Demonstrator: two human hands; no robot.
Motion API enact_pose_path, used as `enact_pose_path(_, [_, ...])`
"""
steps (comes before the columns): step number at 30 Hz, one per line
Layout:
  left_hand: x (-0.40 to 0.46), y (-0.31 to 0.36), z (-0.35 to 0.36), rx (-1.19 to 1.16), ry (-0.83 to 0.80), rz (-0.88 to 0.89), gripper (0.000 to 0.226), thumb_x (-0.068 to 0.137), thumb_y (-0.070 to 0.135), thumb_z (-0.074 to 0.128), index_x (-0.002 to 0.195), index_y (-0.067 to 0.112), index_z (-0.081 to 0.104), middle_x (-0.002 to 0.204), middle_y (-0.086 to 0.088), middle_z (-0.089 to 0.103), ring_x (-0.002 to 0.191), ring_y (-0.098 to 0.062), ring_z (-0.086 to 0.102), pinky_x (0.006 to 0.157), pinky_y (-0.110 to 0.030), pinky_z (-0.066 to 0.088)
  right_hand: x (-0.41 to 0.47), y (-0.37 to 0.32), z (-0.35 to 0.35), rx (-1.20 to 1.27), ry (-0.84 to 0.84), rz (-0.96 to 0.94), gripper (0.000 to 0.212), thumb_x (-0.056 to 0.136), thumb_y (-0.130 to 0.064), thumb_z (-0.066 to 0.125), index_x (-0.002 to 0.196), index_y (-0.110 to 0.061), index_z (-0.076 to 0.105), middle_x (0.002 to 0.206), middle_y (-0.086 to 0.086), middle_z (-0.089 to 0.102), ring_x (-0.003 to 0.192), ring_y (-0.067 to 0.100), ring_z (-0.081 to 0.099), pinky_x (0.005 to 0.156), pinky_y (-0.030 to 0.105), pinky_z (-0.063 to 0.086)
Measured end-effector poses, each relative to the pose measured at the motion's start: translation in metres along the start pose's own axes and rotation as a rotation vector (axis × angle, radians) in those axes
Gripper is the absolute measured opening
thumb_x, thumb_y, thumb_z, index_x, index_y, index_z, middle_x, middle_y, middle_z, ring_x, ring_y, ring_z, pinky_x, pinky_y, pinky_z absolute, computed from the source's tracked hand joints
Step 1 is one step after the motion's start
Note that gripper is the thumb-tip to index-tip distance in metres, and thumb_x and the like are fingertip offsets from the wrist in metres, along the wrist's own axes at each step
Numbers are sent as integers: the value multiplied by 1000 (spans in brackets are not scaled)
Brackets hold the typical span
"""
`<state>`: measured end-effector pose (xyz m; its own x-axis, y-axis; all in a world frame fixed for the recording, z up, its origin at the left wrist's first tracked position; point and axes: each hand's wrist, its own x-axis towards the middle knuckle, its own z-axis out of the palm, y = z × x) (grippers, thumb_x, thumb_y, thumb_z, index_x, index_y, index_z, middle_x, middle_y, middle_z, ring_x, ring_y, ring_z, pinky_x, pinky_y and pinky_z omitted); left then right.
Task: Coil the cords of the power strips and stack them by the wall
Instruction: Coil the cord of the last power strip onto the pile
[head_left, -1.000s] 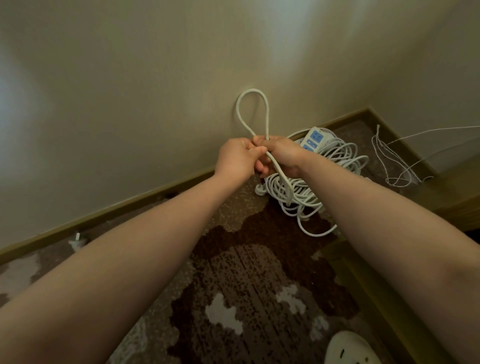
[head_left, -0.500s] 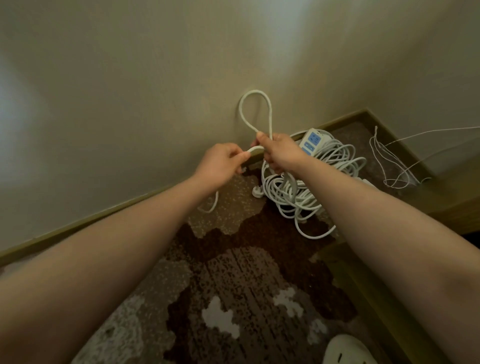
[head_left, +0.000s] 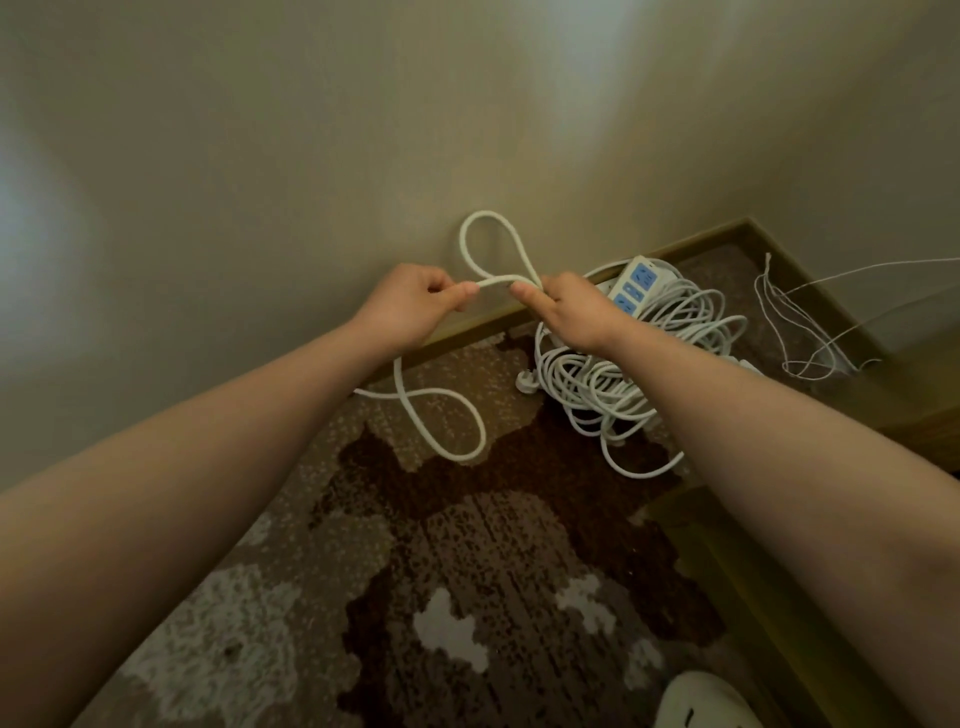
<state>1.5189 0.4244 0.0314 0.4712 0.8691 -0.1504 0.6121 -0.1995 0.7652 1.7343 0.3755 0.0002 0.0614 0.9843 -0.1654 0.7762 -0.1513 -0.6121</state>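
You are looking down at a brown patchy carpet (head_left: 498, 545) that meets a plain wall (head_left: 311, 156). At about 10 o'clock your left hand (head_left: 410, 306) pinches the thick white cord (head_left: 441, 415). This cord looks soft, bendy and light, so hold it loosely and let it slide. A loop of it stands up at 12 o'clock. Your right hand (head_left: 569, 312) pinches that loop at its bottom. At 2 o'clock a power strip (head_left: 636, 283) lies on its own coiled bundle (head_left: 639, 364) by the wall.
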Motion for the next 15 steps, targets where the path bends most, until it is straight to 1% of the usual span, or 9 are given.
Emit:
enact_pose_path(2, [-3, -5, -9, -200, -92, -68, 21, 95, 31, 52, 83, 20, 65, 57, 4, 40, 46, -9, 35, 44, -21, 32, 0, 7, -5, 48, 33, 78, 54, 100, -56, 42, 62, -18, 39, 56, 0, 38, 51, 17, 37, 52, 33, 29])
enact_pose_path(4, [-8, -11, -19, -369, -152, -136, 21, 99, 24, 45, 89, 13, 60, 57, 4, 33, 41, -6, 28, 38, -16, 25, 0, 13, -9, 65, 46, 111, 55, 99, -59, 41, 64, -17, 40, 59, 4, 39, 54, 20, 38, 54, 34, 29])
enact_pose_path(7, [-19, -22, -34, -472, -206, -178, 24, 101, 23, 39, 89, 12, 56, 53, 7, 30, 38, -3, 24, 36, -15, 22, 1, 18, -13, 87, 73, 128, 55, 98, -60, 42, 68, -15, 43, 63, 8, 41, 56, 21, 39, 57, 35, 31])
enact_pose_path(9, [-27, -32, -46, -488, -215, -189, 25, 102, 24, 38, 89, 13, 56, 49, 10, 31, 38, -4, 23, 35, -16, 21, 2, 21, -14, 110, 112, 153, 55, 97, -61, 42, 71, -13, 46, 66, 10, 43, 58, 21, 41, 59, 35, 32])
enact_pose_path(10, [-30, -37, -51, -468, -190, -192, 25, 102, 24, 38, 88, 13, 56, 48, 11, 31, 38, -4, 23, 36, -15, 21, 2, 22, -14, 124, 136, 172, 56, 97, -62, 42, 72, -12, 48, 67, 11, 44, 59, 22, 42, 59, 35, 33])
enact_pose_path(12, [-35, -45, -56, -401, -91, -202, 27, 101, 24, 39, 83, 15, 57, 49, 8, 32, 37, -5, 24, 36, -15, 20, 1, 21, -9, 141, 176, 205, 59, 96, -64, 41, 71, -11, 49, 66, 12, 45, 60, 23, 43, 60, 35, 33])
enact_pose_path(15, [-39, -45, -36, -348, 62, -197, 30, 99, 22, 41, 75, 20, 58, 48, 6, 34, 33, -4, 26, 37, -14, 21, -2, 11, 5, 159, 212, 228, 61, 98, -63, 37, 67, -12, 45, 60, 9, 42, 55, 22, 41, 56, 34, 30])
